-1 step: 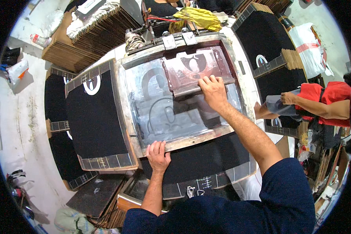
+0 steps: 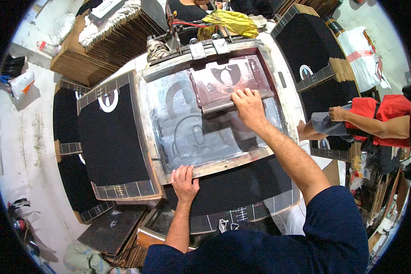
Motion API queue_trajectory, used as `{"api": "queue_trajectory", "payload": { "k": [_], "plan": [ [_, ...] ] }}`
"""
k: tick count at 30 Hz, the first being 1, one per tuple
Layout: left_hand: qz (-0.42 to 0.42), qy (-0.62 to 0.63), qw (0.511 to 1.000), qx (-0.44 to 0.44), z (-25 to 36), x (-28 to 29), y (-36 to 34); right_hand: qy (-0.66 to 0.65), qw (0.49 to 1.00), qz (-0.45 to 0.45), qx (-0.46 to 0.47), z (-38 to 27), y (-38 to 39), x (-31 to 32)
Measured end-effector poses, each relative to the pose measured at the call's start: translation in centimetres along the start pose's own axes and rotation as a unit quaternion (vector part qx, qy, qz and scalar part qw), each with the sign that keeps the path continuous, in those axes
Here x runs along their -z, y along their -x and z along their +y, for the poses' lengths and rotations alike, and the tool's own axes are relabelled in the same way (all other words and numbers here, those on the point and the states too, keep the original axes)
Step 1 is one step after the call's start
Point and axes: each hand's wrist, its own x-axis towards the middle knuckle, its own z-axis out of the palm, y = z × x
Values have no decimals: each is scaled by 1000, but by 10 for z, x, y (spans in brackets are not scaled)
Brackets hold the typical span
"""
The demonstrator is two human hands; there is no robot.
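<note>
My right hand [image 2: 249,108] is closed over the bar of a squeegee [image 2: 217,106], toward the far right of a screen printing frame [image 2: 214,170]. Dark reddish ink [image 2: 260,81] coats the mesh just beyond the squeegee. My left hand [image 2: 185,183] grips the frame's near rim, left of its middle, fingers on top. Nearer me, the grey-blue mesh [image 2: 205,146] bears faint curved shapes. Below the frame, black fabric [image 2: 237,192] lies on a board with marked edges; most of it is hidden by the screen.
Boards with black fabric and white ring prints stand left [image 2: 109,141] and right [image 2: 301,41]. Metal clamps [image 2: 208,48] hold the frame's far side. Stacked brown boards [image 2: 114,39] sit at far left. A co-worker's arm [image 2: 374,128] reaches in from the right.
The squeegee and my right hand have shifted very slightly left and away from me. My left hand stays on the frame's rim.
</note>
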Motion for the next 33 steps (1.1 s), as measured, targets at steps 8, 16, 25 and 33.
{"api": "queue_trajectory", "payload": {
  "k": [8,16,25,33],
  "plan": [
    [-25,78,997,-5,11,42,-33,-57,998,-25,1,29,-62,20],
    [-37,95,994,29,21,47,-42,-97,989,-110,15,44,-54,19],
    [-40,90,993,67,28,47,-41,-5,993,-113,33,83,-194,-37],
    [-35,90,993,73,29,51,-40,-162,948,246,-123,43,-87,-19]
  ]
}}
